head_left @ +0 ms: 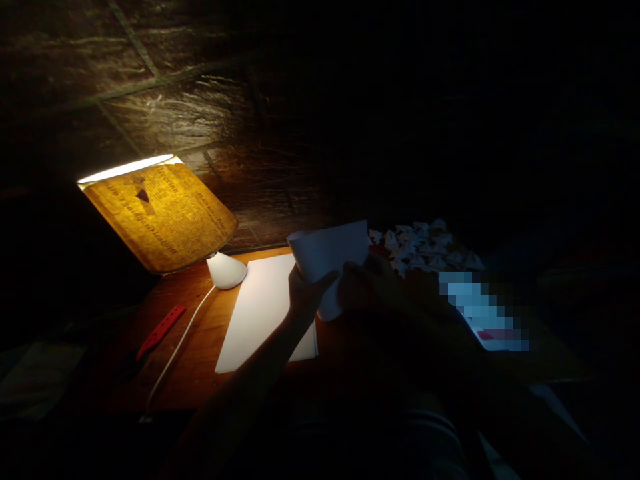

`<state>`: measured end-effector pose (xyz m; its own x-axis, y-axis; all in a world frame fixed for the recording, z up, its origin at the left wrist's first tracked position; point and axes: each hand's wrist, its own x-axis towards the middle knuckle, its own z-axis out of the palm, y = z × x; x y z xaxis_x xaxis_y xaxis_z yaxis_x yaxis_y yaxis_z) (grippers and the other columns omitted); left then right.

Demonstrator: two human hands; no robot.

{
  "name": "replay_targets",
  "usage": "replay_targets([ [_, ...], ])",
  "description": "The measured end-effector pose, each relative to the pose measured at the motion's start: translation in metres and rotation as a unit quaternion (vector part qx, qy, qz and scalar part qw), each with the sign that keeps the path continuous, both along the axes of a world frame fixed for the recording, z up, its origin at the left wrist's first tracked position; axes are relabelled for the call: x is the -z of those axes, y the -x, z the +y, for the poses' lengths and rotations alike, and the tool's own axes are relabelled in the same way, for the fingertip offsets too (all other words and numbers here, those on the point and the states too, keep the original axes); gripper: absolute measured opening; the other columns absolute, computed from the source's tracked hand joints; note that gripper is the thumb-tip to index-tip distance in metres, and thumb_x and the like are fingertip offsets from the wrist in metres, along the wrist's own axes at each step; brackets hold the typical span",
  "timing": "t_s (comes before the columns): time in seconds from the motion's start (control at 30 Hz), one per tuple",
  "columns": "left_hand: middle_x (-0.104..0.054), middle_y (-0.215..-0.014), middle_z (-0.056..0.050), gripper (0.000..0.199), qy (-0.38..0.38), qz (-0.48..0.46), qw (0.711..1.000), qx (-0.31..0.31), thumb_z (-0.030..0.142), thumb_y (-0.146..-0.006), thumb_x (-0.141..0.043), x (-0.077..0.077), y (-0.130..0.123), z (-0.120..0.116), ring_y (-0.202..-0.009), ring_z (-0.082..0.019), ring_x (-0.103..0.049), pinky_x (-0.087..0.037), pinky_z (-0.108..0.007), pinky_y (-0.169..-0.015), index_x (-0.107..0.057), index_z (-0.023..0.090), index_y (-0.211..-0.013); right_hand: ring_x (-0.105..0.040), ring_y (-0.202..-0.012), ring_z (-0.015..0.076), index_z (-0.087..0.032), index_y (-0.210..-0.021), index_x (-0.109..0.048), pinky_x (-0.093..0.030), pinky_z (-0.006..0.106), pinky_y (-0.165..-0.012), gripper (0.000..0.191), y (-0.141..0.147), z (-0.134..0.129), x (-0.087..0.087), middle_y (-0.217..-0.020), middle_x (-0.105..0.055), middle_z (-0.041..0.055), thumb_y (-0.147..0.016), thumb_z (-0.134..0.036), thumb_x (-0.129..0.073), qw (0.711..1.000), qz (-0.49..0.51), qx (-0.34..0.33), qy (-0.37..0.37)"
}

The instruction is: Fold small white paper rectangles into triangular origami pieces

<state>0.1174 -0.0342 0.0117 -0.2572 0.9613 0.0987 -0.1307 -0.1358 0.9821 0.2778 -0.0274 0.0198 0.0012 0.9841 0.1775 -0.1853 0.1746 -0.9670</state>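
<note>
A white sheet of paper (333, 250), bent over into a curve, is held up above the table between my two hands. My left hand (306, 292) grips its left side, with the thumb lying across the front. At the sheet's right edge my right hand (373, 277) is closed on the paper; deep shadow hides most of its fingers. Beneath and to the left lies a stack of white paper (260, 307), brightly lit. Beyond my right hand sits a pile of small folded paper pieces (425, 243).
A lit lamp (165, 217) with a newsprint-patterned shade leans at the left, its white cord (180, 343) running to the table's front edge. A red-handled cutter or knife (163, 330) lies nearby. To the right glows a pixelated screen (483, 313). Behind stands a stone-tiled wall (200, 113).
</note>
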Motion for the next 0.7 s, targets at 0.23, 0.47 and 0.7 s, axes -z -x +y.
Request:
replay_targets([
  [0.23, -0.081, -0.099, -0.015, 0.06, 0.053, -0.063, 0.989, 0.12, 0.036, -0.051, -0.099, -0.003, 0.012, 0.004, -0.085, -0.029, -0.077, -0.066, -0.042, -0.08, -0.076, 0.012, -0.1, -0.071, -0.078, 0.0235, -0.021, -0.088, -0.071, -0.057, 0.039, -0.076, 0.034, 0.002, 0.004, 0.003, -0.081, -0.076, 0.0045, -0.067, -0.041, -0.088, 0.989, 0.13, -0.041, 0.052],
  [0.47, -0.081, -0.093, -0.016, 0.057, 0.079, -0.075, 0.984, 0.138, 0.041, -0.053, -0.099, 0.006, 0.019, 0.013, -0.09, -0.034, -0.079, -0.065, -0.048, -0.086, -0.077, 0.011, -0.097, -0.071, -0.079, 0.0233, -0.02, -0.092, -0.072, -0.056, 0.039, -0.077, 0.034, 0.0, 0.015, 0.013, -0.079, -0.075, 0.0045, -0.067, -0.039, -0.085, 0.992, 0.1, -0.043, 0.065],
  [0.7, -0.079, -0.081, -0.016, 0.062, 0.084, -0.068, 0.981, 0.164, 0.063, -0.056, -0.095, 0.011, 0.025, 0.02, -0.086, -0.036, -0.079, -0.067, -0.048, -0.078, -0.075, 0.012, -0.084, -0.067, -0.069, 0.0221, -0.02, -0.085, -0.072, -0.055, 0.039, -0.071, 0.033, -0.007, 0.02, 0.016, -0.074, -0.075, 0.0054, -0.064, -0.04, -0.086, 0.995, 0.059, -0.02, 0.076],
])
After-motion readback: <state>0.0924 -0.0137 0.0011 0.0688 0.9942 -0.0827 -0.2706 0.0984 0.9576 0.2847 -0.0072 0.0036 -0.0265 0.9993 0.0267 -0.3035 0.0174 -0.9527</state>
